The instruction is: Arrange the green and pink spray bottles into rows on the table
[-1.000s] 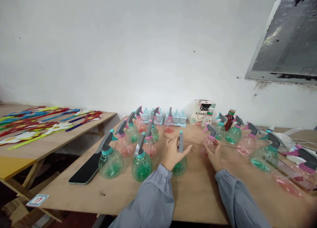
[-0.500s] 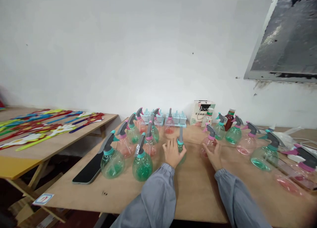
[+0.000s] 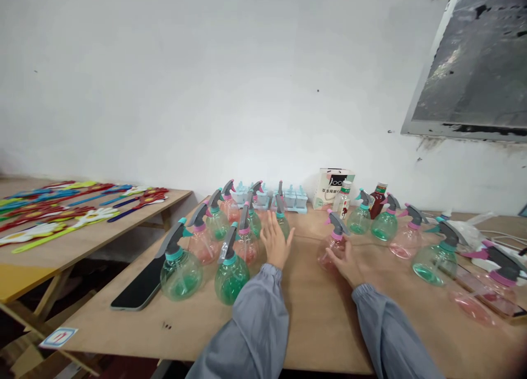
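My left hand (image 3: 276, 241) is open, its fingers spread, just in front of a green spray bottle (image 3: 283, 223) with a grey and teal trigger head; the fingers partly hide it, and I cannot tell if they touch. My right hand (image 3: 346, 264) is closed on the round body of a pink spray bottle (image 3: 327, 252), which stands upright or nearly so. Left of my left hand are several more green and pink spray bottles, among them a green one (image 3: 231, 280) close to my sleeve and a larger-looking green one (image 3: 181, 277) beside a phone (image 3: 138, 284).
On the right stand more spray bottles, including a green one (image 3: 434, 264) and a pink one (image 3: 473, 299). Behind are light-blue moulds (image 3: 295, 199), a paper bag (image 3: 325, 190) and a dark red bottle (image 3: 377, 202). Colourful flat pieces (image 3: 82, 220) cover a side table.
The green spray bottle at my left hand has moved back and left, and that hand has opened from it. My right hand has brought the pink spray bottle left and slightly nearer.
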{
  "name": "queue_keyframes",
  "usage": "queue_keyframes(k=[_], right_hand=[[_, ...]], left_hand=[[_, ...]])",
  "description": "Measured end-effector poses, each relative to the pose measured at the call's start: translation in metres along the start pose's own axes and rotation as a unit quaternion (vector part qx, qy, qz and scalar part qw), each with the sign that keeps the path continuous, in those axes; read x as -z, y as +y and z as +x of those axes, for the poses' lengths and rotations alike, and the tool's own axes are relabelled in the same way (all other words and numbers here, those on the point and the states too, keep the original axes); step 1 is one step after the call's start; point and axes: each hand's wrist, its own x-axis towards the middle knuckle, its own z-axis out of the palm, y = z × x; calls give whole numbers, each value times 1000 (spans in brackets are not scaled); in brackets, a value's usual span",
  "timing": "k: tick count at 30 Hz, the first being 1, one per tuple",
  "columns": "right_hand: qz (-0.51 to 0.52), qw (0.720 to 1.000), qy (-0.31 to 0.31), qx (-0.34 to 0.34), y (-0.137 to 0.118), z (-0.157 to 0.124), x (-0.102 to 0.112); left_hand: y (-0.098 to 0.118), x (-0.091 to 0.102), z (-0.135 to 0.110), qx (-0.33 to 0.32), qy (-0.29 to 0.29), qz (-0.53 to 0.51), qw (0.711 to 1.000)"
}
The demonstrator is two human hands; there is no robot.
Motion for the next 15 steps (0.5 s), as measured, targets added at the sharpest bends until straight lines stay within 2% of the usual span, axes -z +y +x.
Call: queue_keyframes(k=[3, 4, 7, 10, 12, 13, 15], right_hand=[[-19, 997, -55, 51, -8, -10, -6], [-21, 994, -73, 78, -12, -14, -9], [-32, 978, -136, 156, -26, -29, -19], [-51, 953, -198, 222, -35, -41, -24], [-52, 952, -186, 237, -34, -41, -19], [-50, 960, -157, 225, -32, -35, -15], [-42, 984, -56, 165, -27, -13, -3]], left_hand=[[22, 7, -19, -87, -57, -98, 990], [30, 8, -25, -99, -82, -131, 983], [50, 13, -35, -76, -123, -206, 968], [58, 20, -36, -11, -110, -246, 963], [56, 24, -35, 25, -91, -257, 962], [53, 26, -34, 33, -81, -260, 962], [48, 28, -32, 31, -63, -264, 962]])
